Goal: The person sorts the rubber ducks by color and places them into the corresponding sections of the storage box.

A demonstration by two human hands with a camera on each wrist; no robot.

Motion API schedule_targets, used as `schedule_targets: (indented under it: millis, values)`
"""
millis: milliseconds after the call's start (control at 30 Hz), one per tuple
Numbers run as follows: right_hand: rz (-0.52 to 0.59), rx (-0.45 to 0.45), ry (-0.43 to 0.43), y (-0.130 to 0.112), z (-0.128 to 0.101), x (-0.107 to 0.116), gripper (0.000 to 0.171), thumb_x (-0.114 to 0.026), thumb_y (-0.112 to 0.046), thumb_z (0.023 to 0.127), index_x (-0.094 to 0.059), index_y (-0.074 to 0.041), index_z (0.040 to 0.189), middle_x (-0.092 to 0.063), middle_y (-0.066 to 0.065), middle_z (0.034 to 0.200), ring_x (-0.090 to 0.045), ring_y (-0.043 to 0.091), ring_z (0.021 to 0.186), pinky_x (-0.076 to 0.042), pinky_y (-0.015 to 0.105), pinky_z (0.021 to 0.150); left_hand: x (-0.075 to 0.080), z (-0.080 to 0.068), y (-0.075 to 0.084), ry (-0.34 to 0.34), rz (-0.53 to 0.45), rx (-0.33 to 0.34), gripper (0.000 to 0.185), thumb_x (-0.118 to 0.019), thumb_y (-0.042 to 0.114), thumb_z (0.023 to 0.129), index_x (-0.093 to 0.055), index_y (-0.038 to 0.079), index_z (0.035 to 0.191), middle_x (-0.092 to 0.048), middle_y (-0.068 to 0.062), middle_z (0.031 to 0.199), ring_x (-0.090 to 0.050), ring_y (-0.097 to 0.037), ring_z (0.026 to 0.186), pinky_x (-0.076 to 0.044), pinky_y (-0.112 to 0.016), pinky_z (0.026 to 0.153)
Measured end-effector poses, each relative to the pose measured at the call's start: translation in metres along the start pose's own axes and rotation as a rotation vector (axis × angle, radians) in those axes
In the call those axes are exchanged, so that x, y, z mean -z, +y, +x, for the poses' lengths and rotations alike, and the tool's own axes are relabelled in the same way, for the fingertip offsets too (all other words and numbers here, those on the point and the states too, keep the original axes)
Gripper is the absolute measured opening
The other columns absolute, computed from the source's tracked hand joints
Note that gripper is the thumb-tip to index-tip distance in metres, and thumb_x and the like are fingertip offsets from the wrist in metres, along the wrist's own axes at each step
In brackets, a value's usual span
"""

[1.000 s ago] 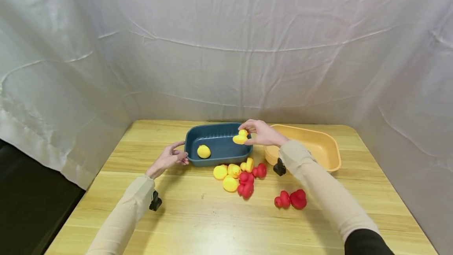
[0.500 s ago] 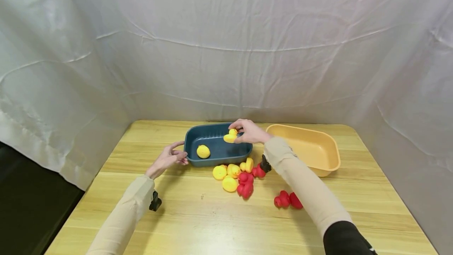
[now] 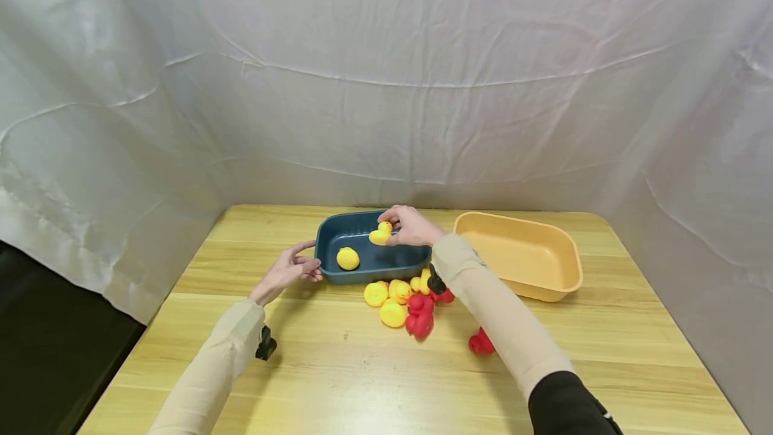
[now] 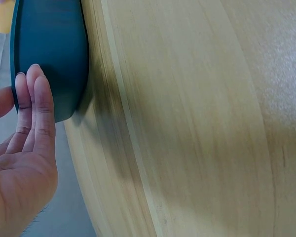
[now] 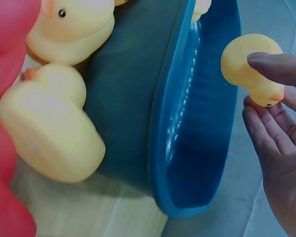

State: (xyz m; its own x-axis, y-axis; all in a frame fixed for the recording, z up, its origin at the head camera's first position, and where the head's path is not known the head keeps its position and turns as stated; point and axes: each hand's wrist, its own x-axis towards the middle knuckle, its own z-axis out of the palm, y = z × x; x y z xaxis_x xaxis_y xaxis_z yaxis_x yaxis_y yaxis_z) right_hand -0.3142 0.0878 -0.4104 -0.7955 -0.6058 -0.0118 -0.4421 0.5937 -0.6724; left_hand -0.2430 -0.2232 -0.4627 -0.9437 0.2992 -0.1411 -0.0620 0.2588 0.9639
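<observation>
Holding a yellow duck [image 3: 380, 237] above a dark blue tray [image 3: 350, 278]

The right hand [image 3: 413, 227] reaches in over the tray and pinches the duck between thumb and fingers, the thumb on its body and the fingertips close by its head. The duck is above the inside of the tray, near the middle. The left hand [image 3: 290, 270] is at the tray's left end, its fingers straight against the outer wall and its thumb at the rim; it is not curled round anything.

Inside the tray, towards the left, lies a round yellow toy [image 3: 347, 258]. Just in front of the tray, on the wooden table [image 3: 338, 381], sits a cluster of yellow ducks [image 3: 393, 313], some tipped over, with red ducks [image 3: 419, 322] touching them on the right. The right wrist view shows one yellow duck with its flat underside turned outward. Another red toy [image 3: 481, 342] lies further right, partly hidden by the right sleeve [image 3: 504, 331], which is beige and gives way to black higher up the arm. An orange-yellow tray [image 3: 513, 257] stands to the right of the blue one. Pale, creased fabric [image 3: 386, 119] hangs behind the table.
</observation>
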Motion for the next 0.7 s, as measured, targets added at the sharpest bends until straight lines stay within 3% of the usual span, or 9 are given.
schedule_targets:
  millis: [467,700]
  values:
    - [-0.019,-0.021,-0.005,-0.0047,0.0017,-0.0026,0.055,-0.075,-0.008,0.089,-0.055,0.005,0.138,-0.056,0.021,0.138,-0.057,0.035,0.128,-0.048,0.044,0.113,-0.0008,0.0020,0.0004,0.005,0.014,0.019,0.068,-0.056,0.005,0.100,-0.021,-0.008,0.156,-0.074,-0.009,0.090,-0.072,-0.012,0.077,-0.063,-0.045,0.087]
    - [0.008,-0.015,0.033,0.0009,-0.0021,0.0010,0.056,-0.073,-0.005,0.090,-0.052,0.005,0.141,-0.056,0.022,0.141,-0.055,0.036,0.130,-0.045,0.046,0.116,-0.0013,0.0007,0.0023,0.005,0.007,0.019,0.067,-0.056,0.005,0.100,-0.021,-0.008,0.156,-0.073,-0.007,0.088,-0.072,-0.014,0.078,-0.063,-0.044,0.087]
